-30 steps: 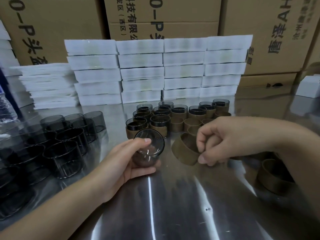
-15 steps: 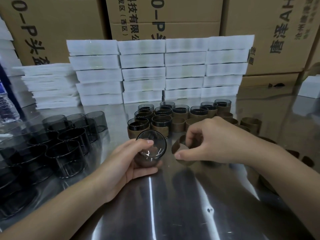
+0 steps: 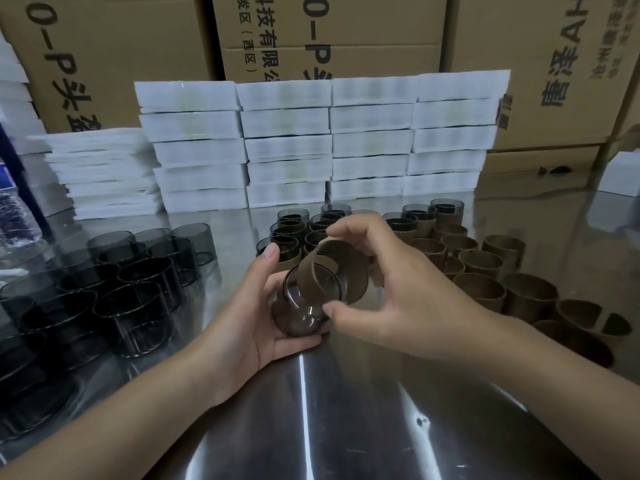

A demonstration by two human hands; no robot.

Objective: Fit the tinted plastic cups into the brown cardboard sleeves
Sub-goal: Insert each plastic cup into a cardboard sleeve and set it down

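Glossy, smoke-tinted clear plastic cup point(image 3: 298, 322) in your left hand point(image 3: 247, 323), matt brown cardboard sleeve point(image 3: 350, 271) in your right hand point(image 3: 401, 296), polished mirror-like metal table point(image 3: 346, 427) beneath them, matt white stacks point(image 3: 287, 119) and matt cardboard cartons point(image 3: 104, 46) beyond.

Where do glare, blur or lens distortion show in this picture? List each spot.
Head view: glare streaks cross the steel table; the cartons lean outward at the edges from wide-angle bending; the white box stacks look smeared; the held cup and sleeve look sharper.

Backdrop: we face printed cardboard cartons point(image 3: 114, 46).
Before them: stacked white flat packs point(image 3: 287, 147).
Surface: our polished metal tabletop point(image 3: 346, 427) catches light streaks.
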